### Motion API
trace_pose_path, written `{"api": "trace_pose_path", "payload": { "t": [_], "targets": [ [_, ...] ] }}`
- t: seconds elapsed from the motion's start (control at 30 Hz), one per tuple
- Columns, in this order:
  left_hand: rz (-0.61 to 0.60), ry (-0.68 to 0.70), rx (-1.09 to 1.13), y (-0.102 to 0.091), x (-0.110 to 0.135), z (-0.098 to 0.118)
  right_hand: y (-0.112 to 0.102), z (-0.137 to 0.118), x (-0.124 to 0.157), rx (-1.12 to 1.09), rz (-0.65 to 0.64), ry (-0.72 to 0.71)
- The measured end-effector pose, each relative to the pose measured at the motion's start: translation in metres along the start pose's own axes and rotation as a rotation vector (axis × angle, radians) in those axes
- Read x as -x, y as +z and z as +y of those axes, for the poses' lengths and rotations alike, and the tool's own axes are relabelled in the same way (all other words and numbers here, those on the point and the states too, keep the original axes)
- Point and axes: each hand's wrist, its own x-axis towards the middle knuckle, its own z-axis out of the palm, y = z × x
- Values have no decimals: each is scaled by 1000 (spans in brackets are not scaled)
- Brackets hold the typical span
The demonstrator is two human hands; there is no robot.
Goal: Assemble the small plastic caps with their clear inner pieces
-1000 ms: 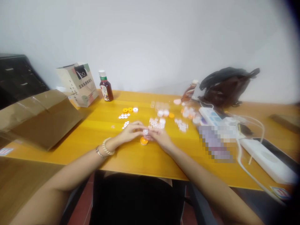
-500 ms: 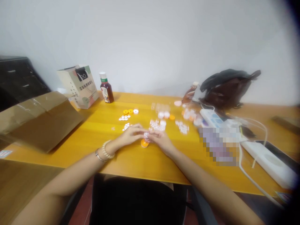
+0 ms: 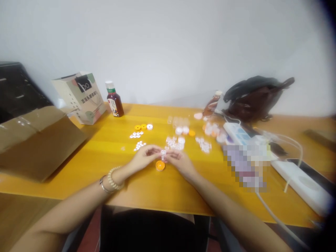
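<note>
Between the fingertips of my left hand (image 3: 147,155) and my right hand (image 3: 180,160) is a small white plastic piece with several holes (image 3: 163,153). Both hands pinch it just above the table. Its exact kind is too small to make out. Right below it lies an orange round cap-like piece (image 3: 160,165) with a hollow top. Past my left hand are small white pieces (image 3: 140,145) in a cluster and a group of white cone-shaped pieces (image 3: 136,134). Beyond my right hand lie clear and white small parts (image 3: 172,142), with more white parts (image 3: 203,145) farther right.
Orange round pieces (image 3: 140,127) and a white one (image 3: 149,127) stand in a row. A cardboard box (image 3: 39,143), paper bag (image 3: 90,99) and dark red bottle (image 3: 115,105) are at left. At right are a second bottle (image 3: 211,105), black bag (image 3: 252,98), power strip (image 3: 237,133) and cables.
The view has shifted slightly, so the left-side objects appear farther left. Both hands keep hold of the white piece, which shows more clearly now above the orange piece.
</note>
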Motion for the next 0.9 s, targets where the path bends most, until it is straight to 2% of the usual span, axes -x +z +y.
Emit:
{"api": "trace_pose_path", "payload": {
  "t": [0.2,0.47,0.63,0.9],
  "targets": [
    [39,-86,29,0,-5,-5,-2,1,-6,-81,24,86],
    [23,-167,21,-4,-8,-11,-5,3,-16,-73,20,144],
    [-27,-180,-51,-8,-7,-9,-2,3,-16,-75,14,191],
    [-70,-281,23,-14,-7,-5,-3,4,-15,-93,-3,331]
  ]
}}
